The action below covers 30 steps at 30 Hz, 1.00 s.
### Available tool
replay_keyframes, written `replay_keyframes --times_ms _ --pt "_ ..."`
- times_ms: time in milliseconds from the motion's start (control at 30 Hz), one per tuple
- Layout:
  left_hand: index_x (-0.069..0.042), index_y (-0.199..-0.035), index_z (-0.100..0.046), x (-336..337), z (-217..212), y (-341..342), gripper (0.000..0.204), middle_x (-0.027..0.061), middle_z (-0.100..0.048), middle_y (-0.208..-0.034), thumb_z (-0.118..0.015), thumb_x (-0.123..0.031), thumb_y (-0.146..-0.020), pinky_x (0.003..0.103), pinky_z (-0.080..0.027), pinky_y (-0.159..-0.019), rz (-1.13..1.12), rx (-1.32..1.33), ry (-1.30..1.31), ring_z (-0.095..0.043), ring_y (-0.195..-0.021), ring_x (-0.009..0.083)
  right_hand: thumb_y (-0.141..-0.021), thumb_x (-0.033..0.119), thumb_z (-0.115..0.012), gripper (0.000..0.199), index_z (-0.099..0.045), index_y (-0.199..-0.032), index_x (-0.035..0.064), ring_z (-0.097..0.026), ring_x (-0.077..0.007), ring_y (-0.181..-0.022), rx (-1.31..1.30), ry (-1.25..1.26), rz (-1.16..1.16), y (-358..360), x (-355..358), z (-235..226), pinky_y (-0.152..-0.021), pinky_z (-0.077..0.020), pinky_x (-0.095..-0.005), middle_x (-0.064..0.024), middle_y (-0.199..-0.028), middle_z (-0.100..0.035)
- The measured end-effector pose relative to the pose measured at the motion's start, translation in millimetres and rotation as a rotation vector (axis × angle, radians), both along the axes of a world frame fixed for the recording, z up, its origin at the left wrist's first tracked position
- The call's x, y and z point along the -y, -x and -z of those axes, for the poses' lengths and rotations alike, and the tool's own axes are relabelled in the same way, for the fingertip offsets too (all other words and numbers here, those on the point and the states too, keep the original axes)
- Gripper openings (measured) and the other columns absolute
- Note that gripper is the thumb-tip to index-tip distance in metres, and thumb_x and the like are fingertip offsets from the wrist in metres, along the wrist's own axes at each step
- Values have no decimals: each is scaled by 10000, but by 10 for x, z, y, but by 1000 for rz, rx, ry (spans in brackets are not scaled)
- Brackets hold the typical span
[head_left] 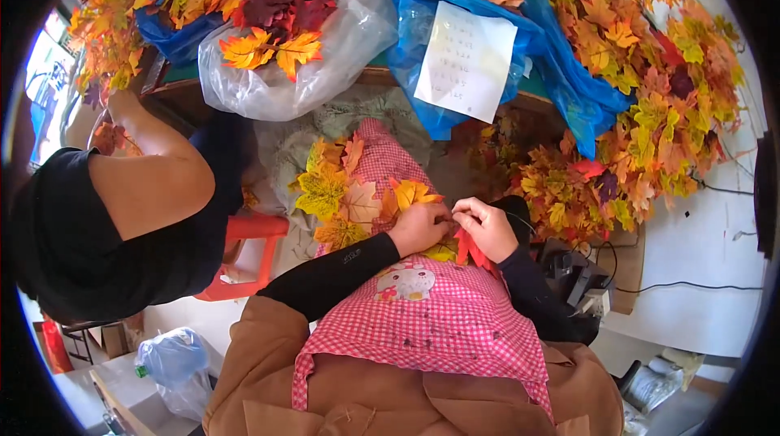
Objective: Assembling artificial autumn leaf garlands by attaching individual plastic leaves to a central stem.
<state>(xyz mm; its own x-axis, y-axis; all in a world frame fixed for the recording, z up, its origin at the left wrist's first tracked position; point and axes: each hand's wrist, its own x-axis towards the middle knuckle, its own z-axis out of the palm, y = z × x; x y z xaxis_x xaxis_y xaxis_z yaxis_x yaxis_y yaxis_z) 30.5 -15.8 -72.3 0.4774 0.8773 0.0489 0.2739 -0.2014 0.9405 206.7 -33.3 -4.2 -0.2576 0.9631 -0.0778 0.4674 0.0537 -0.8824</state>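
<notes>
A garland of artificial maple leaves in yellow, orange and peach lies across my lap, over a pink checked apron. My left hand is closed around the garland's near end, fingertips pinched together. Right beside it, my right hand also pinches, its fingertips nearly touching the left ones. What sits between the right fingertips is too small to make out. A red leaf hangs just below the right hand, and a thin pale strand shows behind that hand.
A person in black sits close on my left, near a red stool. Ahead, a table bears leaf piles, a clear plastic bag, blue bags and a white paper sheet. Dense leaf garlands hang at the right, above dark cables.
</notes>
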Motion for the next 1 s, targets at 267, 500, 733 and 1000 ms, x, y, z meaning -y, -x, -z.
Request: replay_keyframes --times_ms 267,500,733,1000 --pt "-4 -907 -666 -59 -422 -52 141 136 -656 -828 -650 -99 -803 344 -518 -678 -189 -89 -257 -656 -751 270 -906 69 -558 141 -651 -988 0 -608 -213 -776 44 -246 12 -157 -66 -264 -706 -474 -305 -103 -835 -614" --pt "2 -909 -661 -188 -792 -33 111 92 -657 -770 -659 -73 -827 273 -493 -600 -325 32 -280 -629 -668 140 -873 19 -601 165 -654 -1026 -11 -638 -128 -841 -68 -235 84 -92 -306 -559 -778 -498 -267 -78 -913 -687" --pt "15 -894 -661 -242 -802 -93 99 47 -638 -738 -664 -63 -833 247 -467 -572 -348 156 -274 -585 -636 95 -858 1 -617 140 -669 -986 21 -631 -164 -840 78 -462 108 -52 -371 -513 -761 -491 -266 -73 -907 -651" --pt "12 -888 -664 -232 -865 -84 124 77 -658 -773 -652 -99 -834 266 -494 -601 -348 245 -40 -620 -673 134 -859 0 -614 138 -671 -982 27 -629 -168 -841 78 -444 115 -49 -392 -513 -758 -490 -268 -73 -907 -649"
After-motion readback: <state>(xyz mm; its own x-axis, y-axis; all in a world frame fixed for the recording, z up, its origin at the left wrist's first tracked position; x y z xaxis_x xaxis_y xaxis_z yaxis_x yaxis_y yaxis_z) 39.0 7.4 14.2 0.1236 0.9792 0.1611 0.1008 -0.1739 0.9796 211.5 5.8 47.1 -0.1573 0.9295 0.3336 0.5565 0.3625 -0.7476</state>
